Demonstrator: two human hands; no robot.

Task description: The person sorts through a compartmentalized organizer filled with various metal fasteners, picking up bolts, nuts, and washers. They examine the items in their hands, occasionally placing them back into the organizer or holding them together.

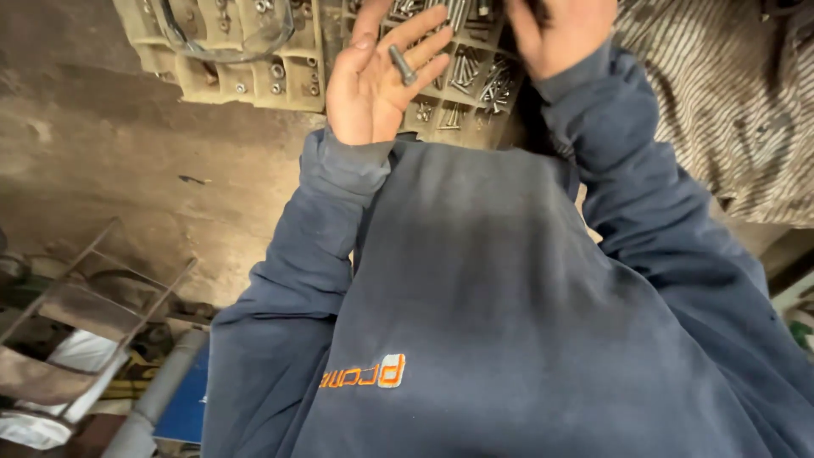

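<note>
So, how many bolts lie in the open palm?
1: a single bolt lies across the fingers of the left hand, above the compartment tray. None seems hidden there.

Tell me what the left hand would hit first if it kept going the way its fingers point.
Probably the sorting tray: the left hand, a bolt lying on its fingers, points up-frame at the compartments of bolts. How far above them it hangs is unclear.

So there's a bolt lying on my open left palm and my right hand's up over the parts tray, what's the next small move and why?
Probably curl the left hand lightly around the bolt. It lies loose across the open fingers, gripped by nothing, and could roll off. The right hand is raised over the compartment tray of screws and holds nothing that can be seen, so it is free to keep sorting.
</note>
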